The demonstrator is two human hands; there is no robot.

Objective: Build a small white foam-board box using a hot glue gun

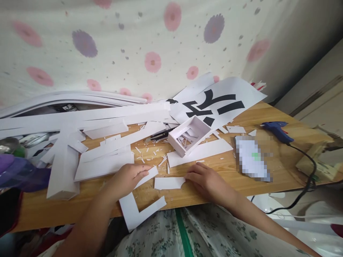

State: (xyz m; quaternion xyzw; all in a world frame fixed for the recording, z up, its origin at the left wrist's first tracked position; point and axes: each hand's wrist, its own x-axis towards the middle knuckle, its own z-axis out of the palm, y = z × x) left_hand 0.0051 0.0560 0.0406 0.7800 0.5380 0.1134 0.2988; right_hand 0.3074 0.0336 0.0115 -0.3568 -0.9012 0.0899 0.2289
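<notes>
My left hand (132, 177) pinches a white flat board piece (150, 174) between thumb and fingers. Below it, an angled white board part (134, 214) reaches past the table's front edge; my hand hides whether the two are one piece. A short white strip (168, 183) with a notched right end lies between my hands. At that end, the curled fingers of my right hand (205, 178) grip the strip's edge, the thumb being hidden. Behind them, an open white box (190, 135) sits tilted on a long white strip (199, 152).
White scraps (150, 151) litter the wooden table (227, 194). Large white board shapes (65, 157) lie at the left, near a purple object (23, 173). A sheet with black shapes (225, 101) stands at the back. A blue glue gun (278, 131) with its cord rests at the right.
</notes>
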